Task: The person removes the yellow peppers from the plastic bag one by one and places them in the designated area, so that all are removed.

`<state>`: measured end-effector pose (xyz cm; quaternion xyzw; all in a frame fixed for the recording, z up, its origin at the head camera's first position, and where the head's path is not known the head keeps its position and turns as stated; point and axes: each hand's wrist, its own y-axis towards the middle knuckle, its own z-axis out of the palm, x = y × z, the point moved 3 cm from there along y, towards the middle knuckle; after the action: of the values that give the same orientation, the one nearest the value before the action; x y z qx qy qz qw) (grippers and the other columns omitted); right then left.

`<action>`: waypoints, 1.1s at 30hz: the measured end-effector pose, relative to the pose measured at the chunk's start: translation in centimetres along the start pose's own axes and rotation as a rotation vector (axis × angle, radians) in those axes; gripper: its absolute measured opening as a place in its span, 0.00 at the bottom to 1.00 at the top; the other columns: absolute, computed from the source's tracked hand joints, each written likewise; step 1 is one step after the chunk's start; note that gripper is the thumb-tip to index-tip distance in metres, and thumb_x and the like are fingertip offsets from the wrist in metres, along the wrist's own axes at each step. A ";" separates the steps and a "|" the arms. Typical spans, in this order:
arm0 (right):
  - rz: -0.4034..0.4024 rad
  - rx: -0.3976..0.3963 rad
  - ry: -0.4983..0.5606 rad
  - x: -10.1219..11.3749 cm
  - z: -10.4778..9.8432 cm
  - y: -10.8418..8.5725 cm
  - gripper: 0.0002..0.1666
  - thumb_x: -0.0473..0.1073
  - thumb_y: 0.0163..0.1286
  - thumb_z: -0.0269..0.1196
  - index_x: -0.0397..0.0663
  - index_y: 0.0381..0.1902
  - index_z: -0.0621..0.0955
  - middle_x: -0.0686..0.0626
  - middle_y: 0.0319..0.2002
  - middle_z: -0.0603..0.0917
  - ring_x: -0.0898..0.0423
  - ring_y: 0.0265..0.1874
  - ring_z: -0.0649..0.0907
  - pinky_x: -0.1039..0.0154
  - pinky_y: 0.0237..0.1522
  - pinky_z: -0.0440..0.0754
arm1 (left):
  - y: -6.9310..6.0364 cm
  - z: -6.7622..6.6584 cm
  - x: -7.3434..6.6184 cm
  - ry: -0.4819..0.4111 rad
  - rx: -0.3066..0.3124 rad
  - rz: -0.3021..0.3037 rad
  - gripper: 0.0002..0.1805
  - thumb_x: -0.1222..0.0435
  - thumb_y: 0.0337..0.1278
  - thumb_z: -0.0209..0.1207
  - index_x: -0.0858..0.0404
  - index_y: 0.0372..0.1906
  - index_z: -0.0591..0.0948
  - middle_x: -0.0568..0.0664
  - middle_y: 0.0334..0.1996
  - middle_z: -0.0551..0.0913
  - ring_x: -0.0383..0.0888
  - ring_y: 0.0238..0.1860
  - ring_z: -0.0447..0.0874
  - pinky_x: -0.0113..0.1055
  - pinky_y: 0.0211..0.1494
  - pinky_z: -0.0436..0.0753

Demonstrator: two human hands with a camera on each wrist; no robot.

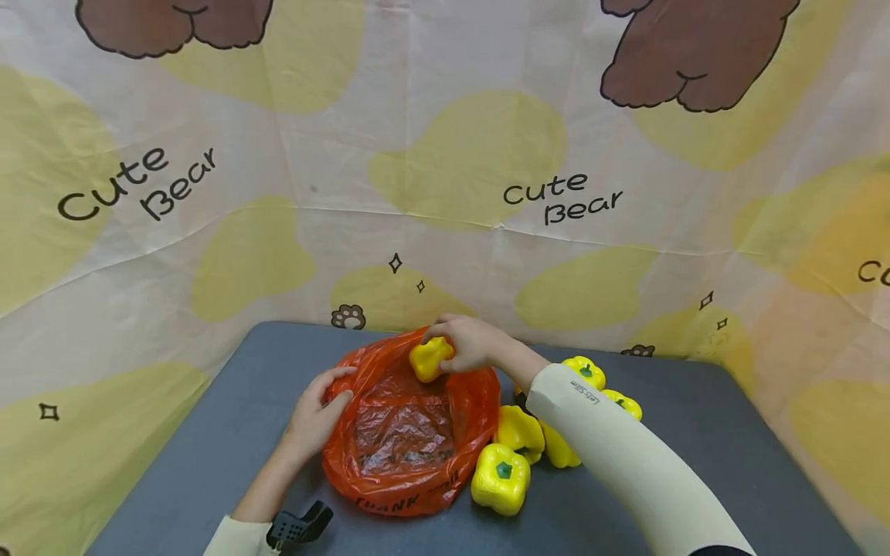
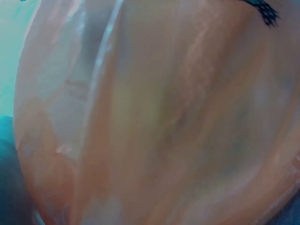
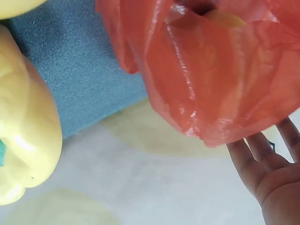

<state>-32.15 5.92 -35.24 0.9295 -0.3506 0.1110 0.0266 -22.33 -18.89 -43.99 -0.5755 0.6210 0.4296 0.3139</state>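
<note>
A red plastic bag [image 1: 410, 494] with printed lettering stands with its mouth open in the head view. My left hand [image 1: 310, 417] grips its left rim with thumb and fingers. At the far side of the mouth, my right hand [image 1: 473, 344] holds a yellow bell pepper [image 1: 429, 358] by its side. In the right wrist view, the bag [image 3: 201, 79] partly covers the fingers of my right hand [image 3: 276, 178], and little of the pepper shows. Blurred bag film [image 2: 140, 117] fills the left wrist view, hiding the left fingers.
Several yellow bell peppers lie right of the bag, including a near one [image 1: 501, 479] with a green stem and another [image 1: 520, 432] behind it. More [image 1: 584, 372] sit beyond my right sleeve. The grey table [image 1: 229, 417] ends at a patterned cloth backdrop [image 1: 445, 154].
</note>
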 end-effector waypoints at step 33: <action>0.005 0.053 -0.007 -1.2 2.4 2.7 0.25 0.42 0.59 0.69 0.57 0.56 0.79 0.49 0.59 0.75 0.52 0.57 0.76 0.55 0.61 0.74 | 0.5 0.3 0.2 0.012 0.025 -0.012 0.18 0.65 0.66 0.53 0.59 0.59 0.76 0.61 0.61 0.72 0.55 0.53 0.77 0.37 0.46 0.79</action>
<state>-34.35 4.38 -37.93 0.9294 -0.3501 0.1171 0.0006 -22.83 -18.70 -44.21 -0.5780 0.6247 0.4164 0.3198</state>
